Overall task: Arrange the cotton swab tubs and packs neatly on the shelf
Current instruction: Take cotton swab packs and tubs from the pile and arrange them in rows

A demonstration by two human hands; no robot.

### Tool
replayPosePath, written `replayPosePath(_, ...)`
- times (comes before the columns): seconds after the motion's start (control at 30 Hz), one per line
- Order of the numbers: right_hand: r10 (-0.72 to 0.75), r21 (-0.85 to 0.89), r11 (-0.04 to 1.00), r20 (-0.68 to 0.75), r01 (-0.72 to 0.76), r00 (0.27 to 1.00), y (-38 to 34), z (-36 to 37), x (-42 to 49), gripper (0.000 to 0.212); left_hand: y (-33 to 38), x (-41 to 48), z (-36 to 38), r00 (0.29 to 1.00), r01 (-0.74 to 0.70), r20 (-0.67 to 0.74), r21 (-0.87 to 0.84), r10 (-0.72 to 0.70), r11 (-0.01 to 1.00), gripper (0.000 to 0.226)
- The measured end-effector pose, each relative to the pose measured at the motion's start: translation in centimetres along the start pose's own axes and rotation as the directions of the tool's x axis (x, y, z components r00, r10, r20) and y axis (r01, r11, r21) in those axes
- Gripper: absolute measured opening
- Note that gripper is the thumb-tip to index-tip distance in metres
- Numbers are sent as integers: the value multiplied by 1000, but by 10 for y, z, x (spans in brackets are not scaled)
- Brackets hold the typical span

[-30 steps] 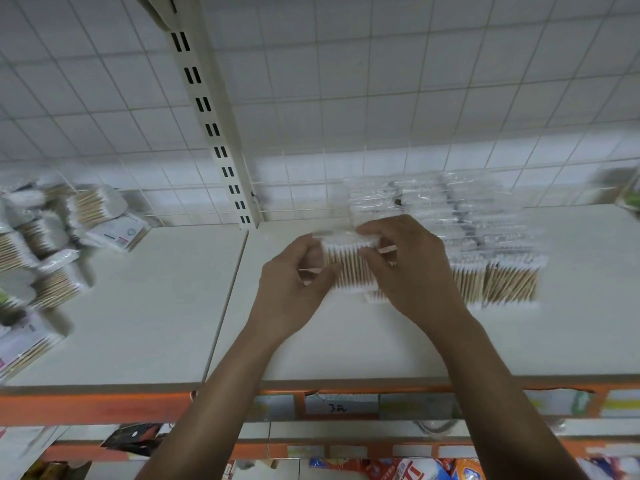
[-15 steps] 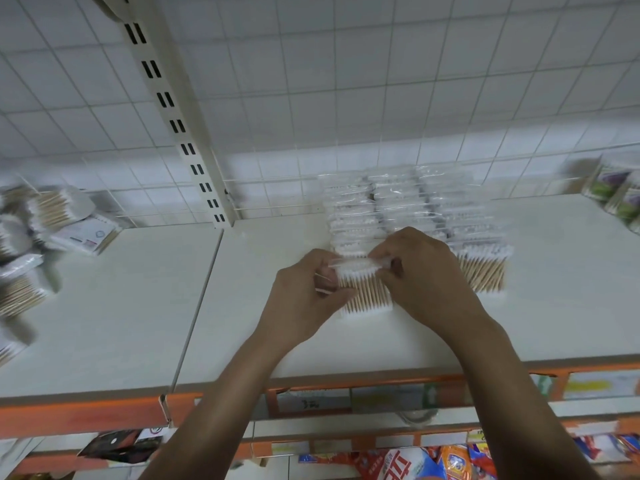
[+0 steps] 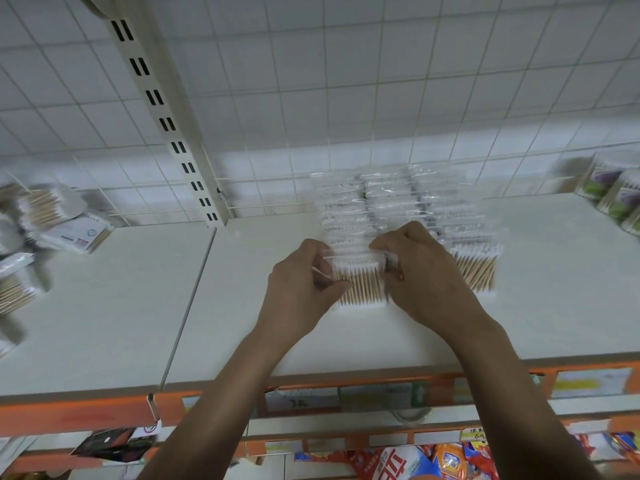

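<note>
Pack of cotton swabs [image 3: 358, 284] held at the front of the left row of packs [image 3: 346, 216] on the white shelf [image 3: 554, 306]. Left hand [image 3: 304, 292] pinching its left end, fingers curled shut on it. Right hand [image 3: 426, 275] gripping its right end. More rows of packs [image 3: 460, 230] just beside, on the right. Loose packs [image 3: 45, 209] far off on the left

We face a white gridded back panel [image 3: 346, 81] crossed by a slotted cream upright [image 3: 166, 112] — it meets the shelf's far edge. The pale shelf board [image 3: 104, 306] carries an orange front rail [image 3: 86, 414] along its near edge — evenly lit.
</note>
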State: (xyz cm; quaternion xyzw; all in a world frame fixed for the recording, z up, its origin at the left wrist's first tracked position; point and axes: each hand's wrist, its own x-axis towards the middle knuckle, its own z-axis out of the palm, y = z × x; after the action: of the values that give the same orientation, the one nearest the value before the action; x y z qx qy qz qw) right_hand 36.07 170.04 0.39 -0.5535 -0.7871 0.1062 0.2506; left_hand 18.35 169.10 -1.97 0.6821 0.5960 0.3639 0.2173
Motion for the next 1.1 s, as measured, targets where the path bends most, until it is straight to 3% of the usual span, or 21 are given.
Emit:
replayPosePath(0.43,-53,25,998,-37,54,998,1,6,-2,42,3,-3,-1,1000,24,9,26,-24,999,41)
replayPosePath(0.67,-125,58,989,-121,133,985,-13,2,1,33,6,-8,-15,996,27,-91,48,-23,998,22)
replayPosePath(0.77,-210,69,972,-171,225,963,-26,8,6,25,-1,-11,-18,984,-3,-175,149,29,989,22)
replayPosePath(0.87,-291,72,949,-175,307,940,-43,17,12,24,-11,-17,-22,964,-22,-243,330,107,944,39)
replayPosePath(1.1,-429,87,899,-12,429,903,-94,55,21,28,-45,-39,-59,926,86,-354,537,131,839,47)
